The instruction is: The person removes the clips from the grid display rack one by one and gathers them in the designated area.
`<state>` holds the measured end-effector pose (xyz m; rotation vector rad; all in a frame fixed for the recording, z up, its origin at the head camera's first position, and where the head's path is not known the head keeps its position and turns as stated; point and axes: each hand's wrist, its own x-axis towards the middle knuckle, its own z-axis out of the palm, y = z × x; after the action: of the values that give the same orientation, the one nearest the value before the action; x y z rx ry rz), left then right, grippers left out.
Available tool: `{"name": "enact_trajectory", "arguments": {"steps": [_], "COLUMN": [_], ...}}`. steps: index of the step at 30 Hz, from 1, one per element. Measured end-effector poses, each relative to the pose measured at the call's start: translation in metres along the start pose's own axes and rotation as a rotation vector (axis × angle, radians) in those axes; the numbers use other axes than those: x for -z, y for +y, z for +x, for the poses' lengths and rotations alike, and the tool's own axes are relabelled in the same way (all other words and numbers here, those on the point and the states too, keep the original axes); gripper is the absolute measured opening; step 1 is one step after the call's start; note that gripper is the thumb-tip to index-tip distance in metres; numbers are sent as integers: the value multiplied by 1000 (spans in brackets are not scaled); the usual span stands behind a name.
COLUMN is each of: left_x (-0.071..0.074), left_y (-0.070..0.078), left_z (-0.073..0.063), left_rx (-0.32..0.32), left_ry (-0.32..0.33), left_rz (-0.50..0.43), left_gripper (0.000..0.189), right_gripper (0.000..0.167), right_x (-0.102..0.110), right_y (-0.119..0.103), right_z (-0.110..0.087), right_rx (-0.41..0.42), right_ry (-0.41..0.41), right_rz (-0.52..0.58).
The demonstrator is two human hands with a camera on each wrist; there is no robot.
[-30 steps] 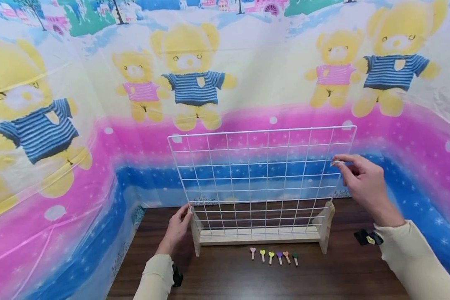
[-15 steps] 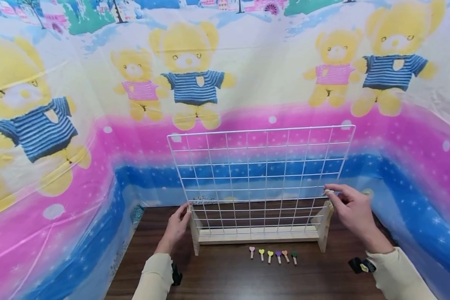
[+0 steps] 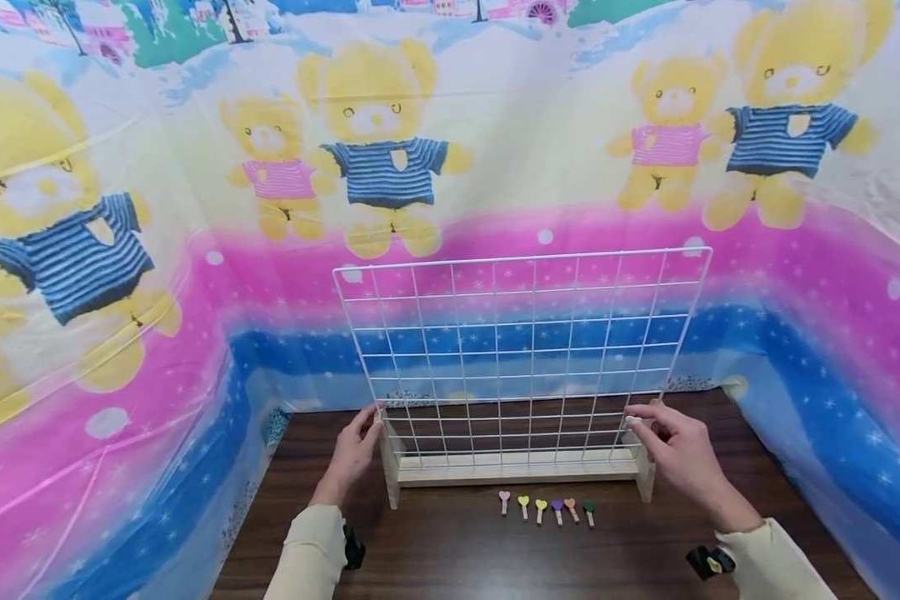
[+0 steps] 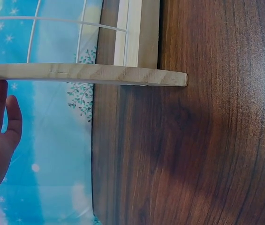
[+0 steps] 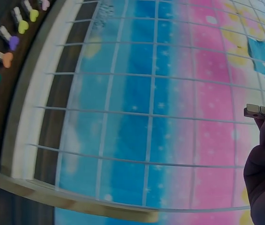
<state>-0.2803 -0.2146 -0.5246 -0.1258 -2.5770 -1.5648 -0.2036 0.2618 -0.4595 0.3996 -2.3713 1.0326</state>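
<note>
Between thumb and index finger, my right hand [image 3: 677,446] pinches a small wooden clothespin [image 5: 256,111]. In the head view, the clothespin is at the lower right of the white wire grid [image 3: 532,350], near its side; whether it touches a wire cannot be told. My left hand [image 3: 354,450] rests its fingertips at the top of the grid's left wooden support [image 4: 123,74]. Its visible fingers are fairly straight in the left wrist view, while the thumb is hidden there. The grid stands upright in its wooden base [image 3: 517,475].
Several heart-topped clothespins lie in a row before the base, among them a purple clothespin [image 3: 557,511] and a dark green clothespin [image 3: 588,512]. The dark wooden table [image 3: 487,567] carries everything. A cloth printed with bears [image 3: 378,167] hangs behind and along both sides.
My right hand has come down along the grid's right side and slightly left, carrying the clothespin. The left hand stays at the left support, and the row of clothespins is unchanged.
</note>
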Motion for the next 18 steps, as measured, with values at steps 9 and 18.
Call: {"name": "enact_trajectory", "arguments": {"steps": [9,18], "left_x": [0,-1], "left_y": [0,-1], "left_z": [1,1], "left_rx": [1,10], "left_ry": [9,14], "left_rz": [0,3], "left_gripper": [39,38], "right_gripper": [15,16], "right_x": [-18,-32], "right_y": [15,26], "right_z": [-17,-31], "right_rx": [-32,-77], "right_ry": [-79,-137], "right_rz": [2,20]}}
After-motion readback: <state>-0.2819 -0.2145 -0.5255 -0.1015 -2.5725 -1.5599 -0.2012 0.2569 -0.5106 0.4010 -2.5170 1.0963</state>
